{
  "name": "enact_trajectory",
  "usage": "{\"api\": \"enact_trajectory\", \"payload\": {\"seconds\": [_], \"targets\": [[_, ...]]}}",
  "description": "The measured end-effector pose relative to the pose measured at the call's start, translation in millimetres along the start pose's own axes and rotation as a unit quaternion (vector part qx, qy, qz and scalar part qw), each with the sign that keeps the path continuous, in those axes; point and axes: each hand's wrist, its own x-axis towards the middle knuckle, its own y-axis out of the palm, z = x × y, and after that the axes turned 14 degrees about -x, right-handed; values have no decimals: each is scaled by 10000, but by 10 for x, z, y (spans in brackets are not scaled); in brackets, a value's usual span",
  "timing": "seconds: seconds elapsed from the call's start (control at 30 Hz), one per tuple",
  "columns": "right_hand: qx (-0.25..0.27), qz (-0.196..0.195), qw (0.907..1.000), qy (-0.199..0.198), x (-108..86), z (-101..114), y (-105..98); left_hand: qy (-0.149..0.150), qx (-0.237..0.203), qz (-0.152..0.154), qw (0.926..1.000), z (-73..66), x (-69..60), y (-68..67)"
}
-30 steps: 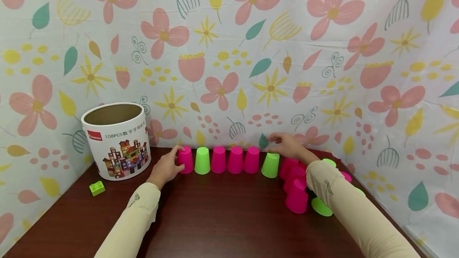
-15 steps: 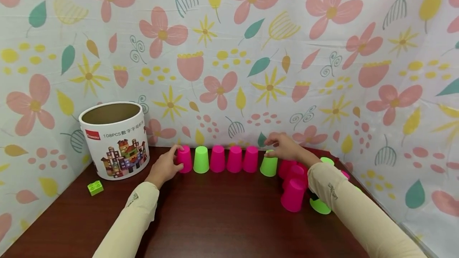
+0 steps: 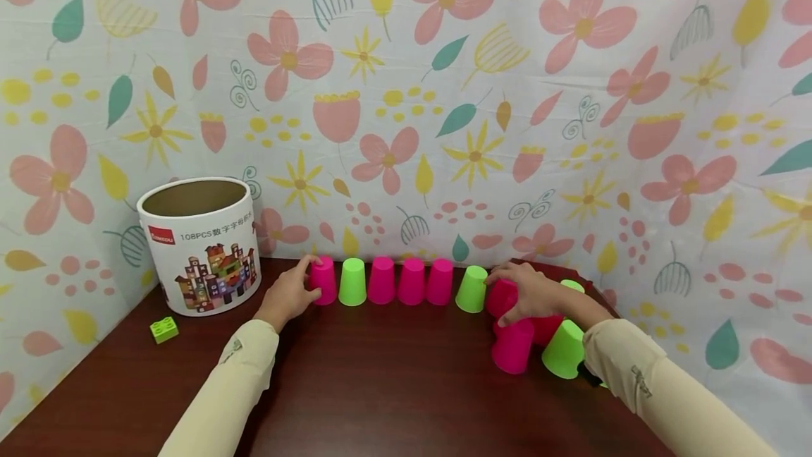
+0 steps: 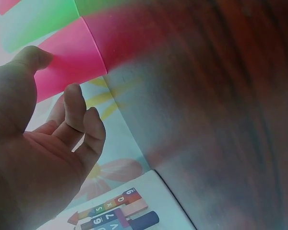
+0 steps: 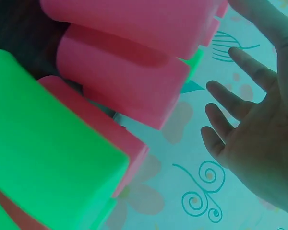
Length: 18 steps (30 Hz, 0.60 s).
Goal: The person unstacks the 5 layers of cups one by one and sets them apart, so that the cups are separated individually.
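An upside-down pink cup [image 3: 326,283] stands at the left end of a row along the table's back edge. My left hand [image 3: 288,296] holds its side, thumb in front; in the left wrist view the thumb touches that pink cup [image 4: 72,62]. Beside it come a green cup [image 3: 352,283], several pink cups [image 3: 411,283] and another green cup [image 3: 471,290]. My right hand [image 3: 539,296], fingers spread, hovers over a cluster with a front pink cup [image 3: 512,349] and a green cup [image 3: 564,350]. In the right wrist view, the right hand [image 5: 259,110] is apart from the cups, holding nothing.
A white printed bucket [image 3: 201,252] stands at the back left, with a small green toy brick [image 3: 164,330] in front of it. A floral curtain [image 3: 406,125] rises behind the dark wooden table [image 3: 380,379]. More cups lie partly hidden behind the right forearm.
My right hand has left the green cup at the row's right end and moved right and down over the cluster. The left hand stays at the leftmost pink cup.
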Motion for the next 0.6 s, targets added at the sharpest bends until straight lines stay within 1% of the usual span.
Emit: {"api": "enact_trajectory", "payload": {"seconds": [0.13, 0.2, 0.27, 0.37, 0.43, 0.5, 0.57, 0.6], "targets": [[-189, -42, 9998, -93, -82, -18, 5, -16, 0, -1, 10000, -14, 6, 10], [-196, -18, 9998, -83, -109, -35, -3, 44, 23, 10, 10000, -1, 7, 21], [-118, 91, 9999, -23, -136, -62, -19, 52, 53, 11, 10000, 7, 14, 33], [186, 302, 9994, 60, -151, -111, -59, 79, 103, 51, 9999, 15, 21, 40], [428, 295, 9986, -9, -115, -138, -90, 39, 84, 62, 9999, 9, 20, 37], [666, 113, 9976, -154, -29, -131, -130, 27, 71, 48, 10000, 11, 16, 32], [795, -147, 9962, -322, 102, -92, -168, 42, 51, 21, 10000, 16, 12, 28], [893, -217, 9952, -334, 171, -59, -190, 16, 46, -2, 10000, 21, 8, 32]]}}
